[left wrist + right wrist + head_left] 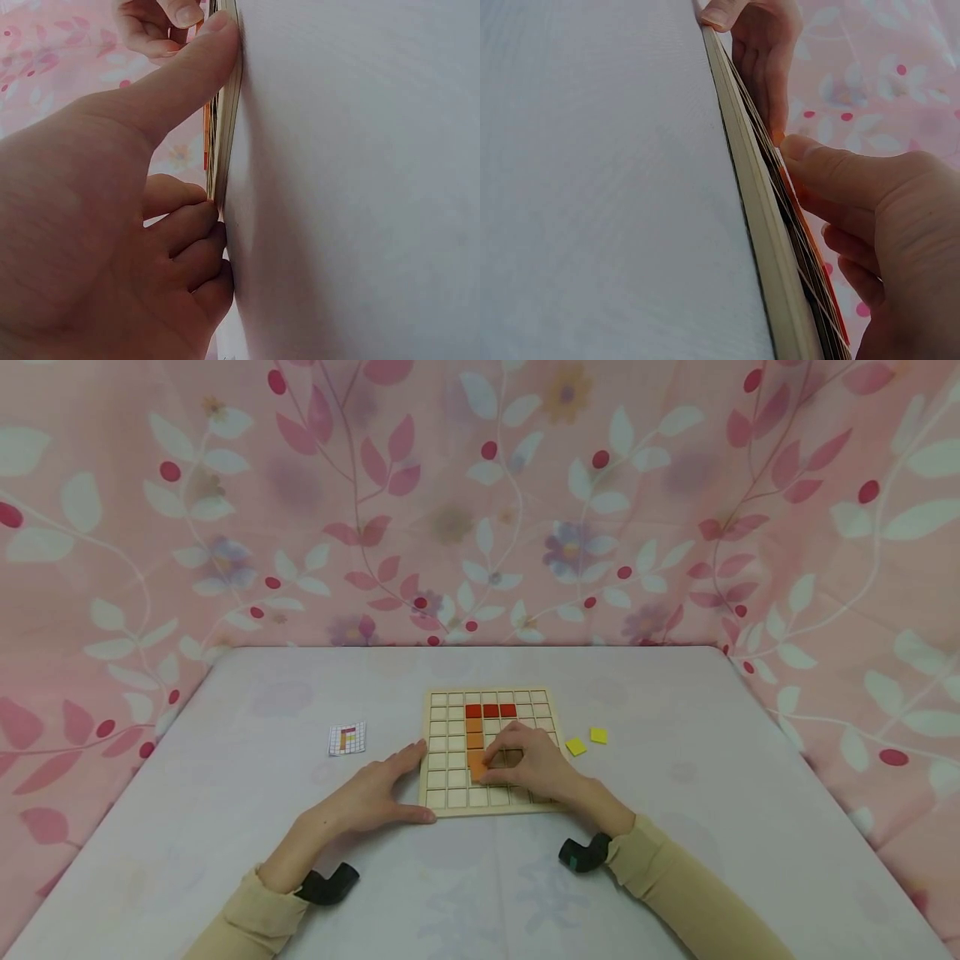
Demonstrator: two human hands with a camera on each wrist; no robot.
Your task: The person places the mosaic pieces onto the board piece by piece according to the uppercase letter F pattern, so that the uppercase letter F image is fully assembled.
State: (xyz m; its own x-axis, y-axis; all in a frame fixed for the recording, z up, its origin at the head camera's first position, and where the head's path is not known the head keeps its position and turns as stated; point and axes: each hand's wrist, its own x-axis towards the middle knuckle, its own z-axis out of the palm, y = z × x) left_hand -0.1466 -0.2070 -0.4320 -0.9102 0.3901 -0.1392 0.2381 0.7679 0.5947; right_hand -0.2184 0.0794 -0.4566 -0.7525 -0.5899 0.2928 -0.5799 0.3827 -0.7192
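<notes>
A wooden grid board (447,797) lies on the table, with red tiles (491,711) in one row and orange tiles (474,727) in a column below their left end. My right hand (528,760) pinches an orange tile (477,770) between thumb and fingers, over the lower end of that column. In the right wrist view, a sliver of this tile (778,139) shows by the thumb tip. My left hand (371,793) rests against the board's left side, thumb at the near-left corner and fingers stretched along the edge. The right hand covers several squares.
Two yellow tiles (576,747) (598,736) lie right of the board. A small paper card (347,738) with a printed coloured grid pattern lies to the left. A floral curtain (480,502) hangs behind the white-covered table (480,893).
</notes>
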